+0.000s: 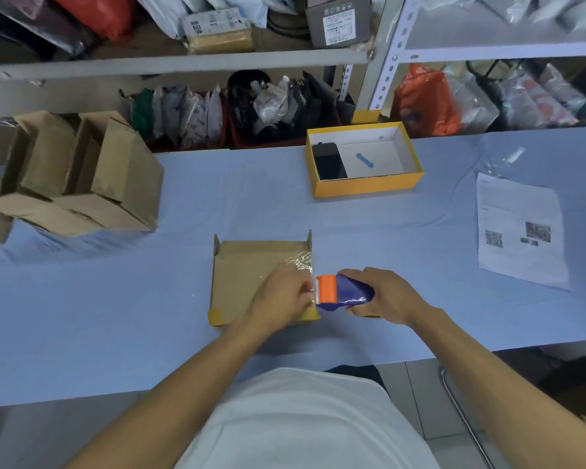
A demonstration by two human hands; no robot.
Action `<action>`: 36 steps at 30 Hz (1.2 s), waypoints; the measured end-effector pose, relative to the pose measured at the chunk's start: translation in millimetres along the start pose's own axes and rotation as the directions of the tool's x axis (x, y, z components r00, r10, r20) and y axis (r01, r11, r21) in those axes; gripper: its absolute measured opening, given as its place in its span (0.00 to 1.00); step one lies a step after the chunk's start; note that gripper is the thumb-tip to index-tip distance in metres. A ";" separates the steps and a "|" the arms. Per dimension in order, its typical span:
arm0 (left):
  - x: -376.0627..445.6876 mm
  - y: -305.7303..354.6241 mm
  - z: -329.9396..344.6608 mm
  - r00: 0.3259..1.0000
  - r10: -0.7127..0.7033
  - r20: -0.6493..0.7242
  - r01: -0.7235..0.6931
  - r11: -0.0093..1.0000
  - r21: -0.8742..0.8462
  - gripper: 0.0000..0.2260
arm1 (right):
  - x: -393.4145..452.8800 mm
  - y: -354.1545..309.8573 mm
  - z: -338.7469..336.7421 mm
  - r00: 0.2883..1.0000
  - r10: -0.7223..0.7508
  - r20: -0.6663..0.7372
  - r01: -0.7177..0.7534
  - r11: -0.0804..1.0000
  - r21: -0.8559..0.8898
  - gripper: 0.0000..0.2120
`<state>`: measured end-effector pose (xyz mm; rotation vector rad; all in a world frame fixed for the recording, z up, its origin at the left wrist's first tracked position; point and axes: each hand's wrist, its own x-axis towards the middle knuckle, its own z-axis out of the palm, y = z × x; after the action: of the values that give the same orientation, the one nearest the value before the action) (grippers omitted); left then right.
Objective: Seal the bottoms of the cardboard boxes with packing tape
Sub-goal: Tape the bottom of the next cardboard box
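- While the person looks down from the head view, a flat cardboard box lies bottom-up on the blue table, near its front edge and right before the white shirt.
- The left hand rests on the right part of the box, fingers bent down onto the cardboard by the box's right edge; whether they pinch the tape cannot be told.
- The right hand grips a tape dispenser, fingers curled round its blue body, with the orange end touching the right edge of the box just beside the left hand's fingertips.
- A strip of clear tape lies crinkled and shiny on the far right corner of the box.
- Small flaps stand up at the two far corners of the box, and a yellow patch shows at its near left corner.
- A pile of folded cardboard boxes sits at the far left of the table, well apart from the hands.
- An open yellow box stands at the back of the table, with a black item at its left end and a small blue item on its white floor.
- A printed sheet of paper lies on the right of the table.
- Shelves behind the table hold bagged goods and parcels.
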<state>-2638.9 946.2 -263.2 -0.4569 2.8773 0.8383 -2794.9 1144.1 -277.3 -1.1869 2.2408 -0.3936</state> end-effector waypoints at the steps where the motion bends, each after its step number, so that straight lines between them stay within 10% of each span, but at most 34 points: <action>1: -0.4 3.8 5.7 0.998 0.060 0.004 -0.059 0.995 -0.078 0.05 | -1.2 0.9 0.0 1.000 -0.002 0.002 0.002 1.000 0.013 0.32; 6: 2.4 -4.7 19.7 0.996 0.043 -0.082 -0.053 0.991 -0.126 0.08 | -21.2 22.0 -5.3 0.997 0.074 0.020 -0.076 0.977 0.202 0.32; 19: 2.5 1.5 19.8 0.997 0.060 -0.055 -0.060 0.998 0.000 0.09 | 26.6 -11.2 -0.2 0.955 0.138 0.263 -0.077 0.971 -0.228 0.26; 26: 3.3 5.3 25.9 0.998 0.065 -0.020 -0.062 0.989 0.133 0.07 | 4.6 4.7 -13.0 0.983 0.172 0.055 -0.170 0.984 -0.047 0.28; 31: 7.8 -4.8 19.3 0.998 0.047 0.051 -0.041 0.992 -0.123 0.06 | -5.0 9.8 -6.9 0.959 0.236 -0.154 -0.213 0.966 0.149 0.27; 36: 4.8 -2.2 23.1 0.999 0.044 -0.011 -0.045 0.994 -0.099 0.10 | 13.7 10.3 9.9 0.945 0.254 -0.206 -0.251 0.967 0.041 0.30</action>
<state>-2642.2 955.7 -284.7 -0.4088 2.8737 0.9926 -2801.8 1138.6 -295.1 -0.8679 2.5290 -0.4479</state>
